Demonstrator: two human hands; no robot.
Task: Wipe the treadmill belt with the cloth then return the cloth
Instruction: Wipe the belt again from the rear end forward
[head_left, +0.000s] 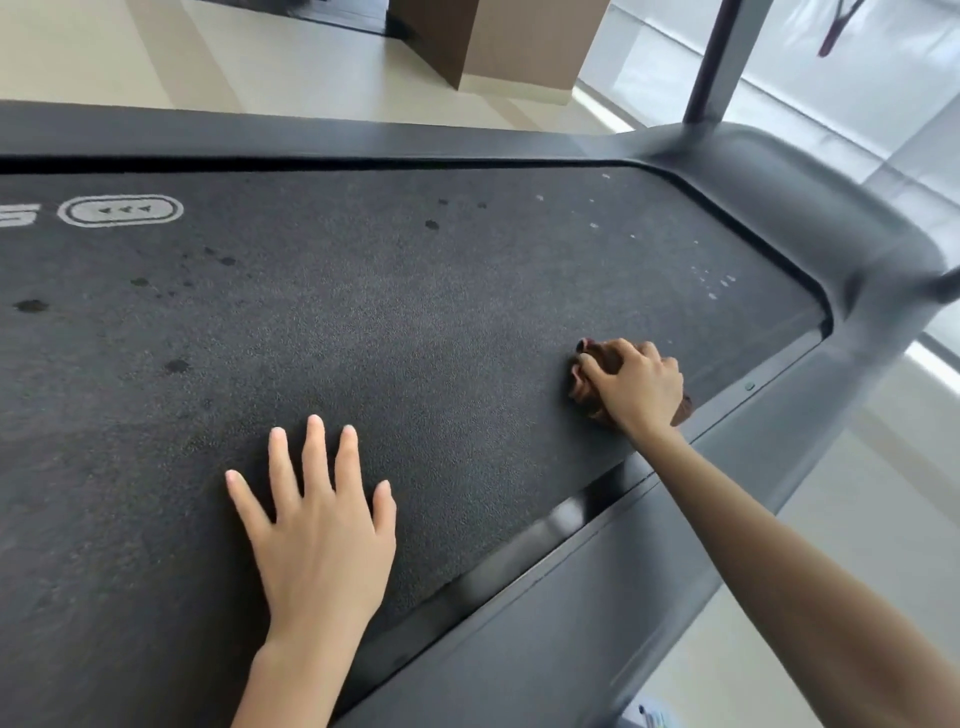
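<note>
Spread wide across the view: the treadmill belt (415, 312), dark and textured. Might creep under weight leaned on it, tipping the balance forward.

Along its near edge, the grey side rail (571, 597), with a narrow slot between rail and belt. Easy to snag cloth or fingertip there on a stroke run too close.

Flat on the belt near that edge, the left hand (322, 540), fingers straight and spread, holding nothing, apparently bracing. Liable to slip with any shift of the belt.

Toward the belt's right end, just inside the near edge, the right hand (636, 387), fingers curled around the brown cloth (577, 385), bunched into a wad and pressed to the belt. So balled up, little wiping face; likely to smear rather than lift.

Well apart toward the left end, dark spots (32, 305), seemingly not yet reached. Easily missed by wiping confined to the right end.

Smallest, pale flecks (719, 283) near the far right corner, prone to being pushed into the slot.
</note>
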